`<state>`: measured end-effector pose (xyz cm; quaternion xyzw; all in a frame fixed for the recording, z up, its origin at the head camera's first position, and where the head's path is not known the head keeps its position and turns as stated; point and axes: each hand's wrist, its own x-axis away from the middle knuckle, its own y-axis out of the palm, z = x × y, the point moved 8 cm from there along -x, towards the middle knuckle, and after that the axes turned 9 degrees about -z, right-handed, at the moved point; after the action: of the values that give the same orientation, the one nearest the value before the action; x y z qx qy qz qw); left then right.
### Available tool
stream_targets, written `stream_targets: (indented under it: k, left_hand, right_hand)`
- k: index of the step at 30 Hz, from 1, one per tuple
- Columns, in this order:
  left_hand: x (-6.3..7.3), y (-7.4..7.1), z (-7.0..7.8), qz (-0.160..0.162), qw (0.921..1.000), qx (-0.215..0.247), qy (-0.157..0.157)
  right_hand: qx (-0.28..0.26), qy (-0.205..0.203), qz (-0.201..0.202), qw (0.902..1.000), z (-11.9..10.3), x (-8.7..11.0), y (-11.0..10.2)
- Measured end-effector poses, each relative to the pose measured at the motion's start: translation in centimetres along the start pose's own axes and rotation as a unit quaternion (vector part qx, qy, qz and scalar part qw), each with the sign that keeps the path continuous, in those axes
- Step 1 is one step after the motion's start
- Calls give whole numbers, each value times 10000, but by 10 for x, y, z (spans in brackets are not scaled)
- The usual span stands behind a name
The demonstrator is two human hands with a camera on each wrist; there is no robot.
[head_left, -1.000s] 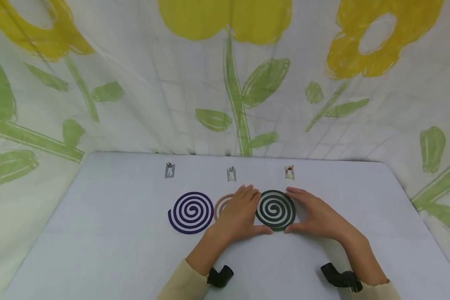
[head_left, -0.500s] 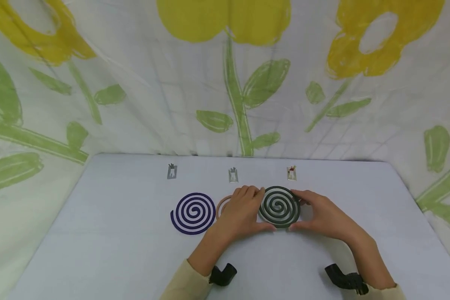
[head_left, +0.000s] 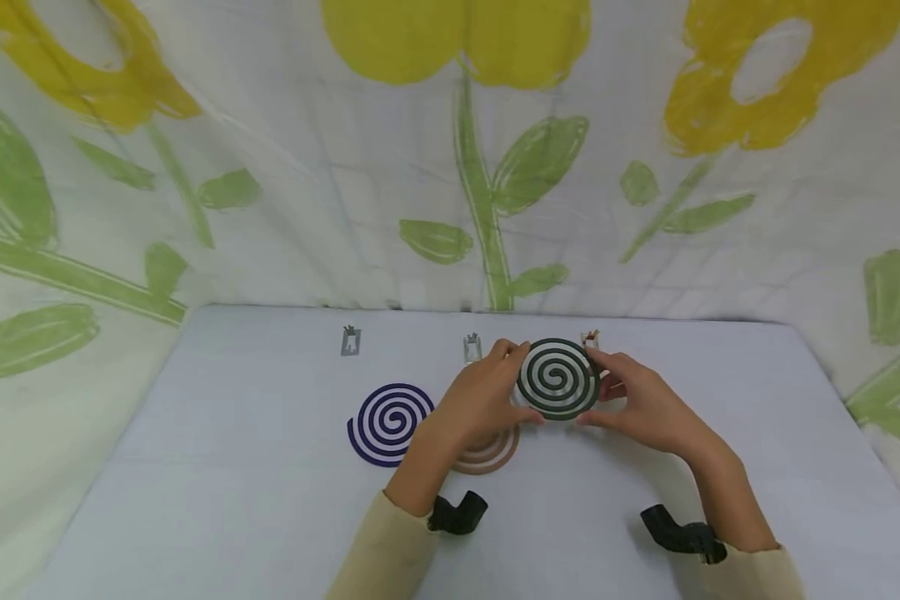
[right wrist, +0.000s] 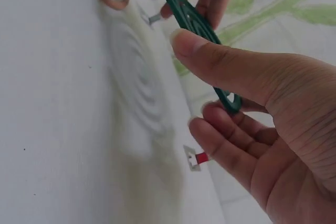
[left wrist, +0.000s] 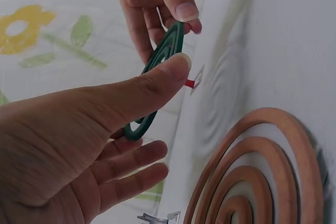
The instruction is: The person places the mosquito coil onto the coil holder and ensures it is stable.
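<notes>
A green mosquito coil is raised off the table and tilted, with its flat face toward the head camera. My left hand pinches its left edge between thumb and fingers. On the opposite edge, my right hand grips it the same way. Both wrist views show the coil edge-on, and the right wrist view shows its soft shadow on the white surface. A brown coil lies flat under my left forearm, partly hidden. To its left rests a purple coil, slightly covered by that forearm.
Three small metal coil stands line the table's back: a left one, a middle one and a right one with a red part, partly behind the green coil. The white table ends at a flower-painted cloth.
Both hands have lifted the green coil from the table, moved it away toward the back stands and tilted it up. More of the brown coil's near side now shows.
</notes>
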<state>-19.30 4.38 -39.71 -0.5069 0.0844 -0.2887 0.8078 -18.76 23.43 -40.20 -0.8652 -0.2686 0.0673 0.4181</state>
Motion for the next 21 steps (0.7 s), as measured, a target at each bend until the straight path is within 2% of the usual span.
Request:
stream_targets:
  k: [7, 11, 15, 18, 21]
  left_hand:
    - [-7, -2, -1, -131, 9984, 535, 81]
    - [-10, -6, -6, -151, 9938, 1100, 38]
    - [-15, -9, -9, 4, 9865, 1635, 107]
    - [-20, -11, -9, 206, 9818, 1882, 143]
    - [-23, -15, -10, 405, 9781, 2042, 73]
  right_hand:
    - [-705, 152, -129, 9973, 5, -6, 0]
    - [-857, 190, -141, 9960, 3, -12, -2]
    - [-924, 393, -192, 9948, 5, -12, -5]
    - [-941, 523, -203, 9940, 8, -11, -8]
    - [-899, 475, -167, 9947, 7, -14, -12]
